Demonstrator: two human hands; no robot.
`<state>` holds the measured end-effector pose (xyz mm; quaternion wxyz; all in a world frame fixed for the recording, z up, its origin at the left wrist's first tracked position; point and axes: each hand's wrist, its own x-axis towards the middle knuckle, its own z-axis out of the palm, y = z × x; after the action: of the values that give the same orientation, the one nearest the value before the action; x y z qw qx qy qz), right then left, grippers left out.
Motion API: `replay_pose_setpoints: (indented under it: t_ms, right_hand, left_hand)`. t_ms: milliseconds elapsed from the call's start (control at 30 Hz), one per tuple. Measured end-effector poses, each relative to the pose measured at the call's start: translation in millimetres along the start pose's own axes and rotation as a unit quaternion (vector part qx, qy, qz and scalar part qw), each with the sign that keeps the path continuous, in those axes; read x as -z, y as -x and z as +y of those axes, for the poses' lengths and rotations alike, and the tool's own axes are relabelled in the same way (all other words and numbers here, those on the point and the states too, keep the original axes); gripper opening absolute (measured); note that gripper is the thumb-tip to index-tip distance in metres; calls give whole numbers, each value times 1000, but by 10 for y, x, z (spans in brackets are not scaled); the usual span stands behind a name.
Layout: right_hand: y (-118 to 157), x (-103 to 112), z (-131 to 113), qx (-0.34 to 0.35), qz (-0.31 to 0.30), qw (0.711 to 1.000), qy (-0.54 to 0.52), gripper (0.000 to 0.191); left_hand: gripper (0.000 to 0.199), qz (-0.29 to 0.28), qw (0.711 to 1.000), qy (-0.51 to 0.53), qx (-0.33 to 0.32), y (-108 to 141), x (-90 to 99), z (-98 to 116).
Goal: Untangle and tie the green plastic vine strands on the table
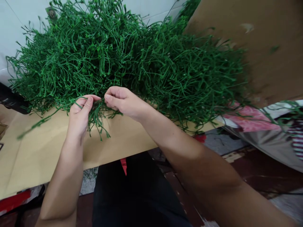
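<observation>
A large heap of green artificial plant stems lies in front of me on a tan board. At its near edge my left hand is closed on one thin green stem, whose blurred end sticks out to the left. My right hand is just beside it with thumb and fingers pinched together. What that pinch holds, if anything, is too small to make out. Several loose stems hang over the board just below and between the two hands.
The tan cardboard surface reaches toward my lap. A brown cardboard sheet stands at the back right, near pink cloth. A dark cylindrical object is at the left edge, and a white tiled wall is behind.
</observation>
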<state>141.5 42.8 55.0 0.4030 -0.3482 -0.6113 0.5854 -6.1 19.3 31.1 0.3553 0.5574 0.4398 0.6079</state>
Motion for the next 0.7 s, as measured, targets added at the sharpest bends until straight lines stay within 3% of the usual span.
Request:
replay_pose_setpoints:
  t_ms: [267,433,533,700]
  right_hand:
    - [-45,47,34,77,-3,990,119,25]
    - [-21,72,68,130,-22,977,165,30]
    - [-27,91,130,111,-68,983,131,36]
    - [-62,35,265,27,-141,988,-59,40]
  left_hand:
    - [25,-71,994,-1,82,-6,11,27]
    - [29,-64,990,-1,125,-6,-23,52]
    - [30,-92,983,-17,161,6,-11,67]
    - [26,-140,972,-7,188,45,-13,110]
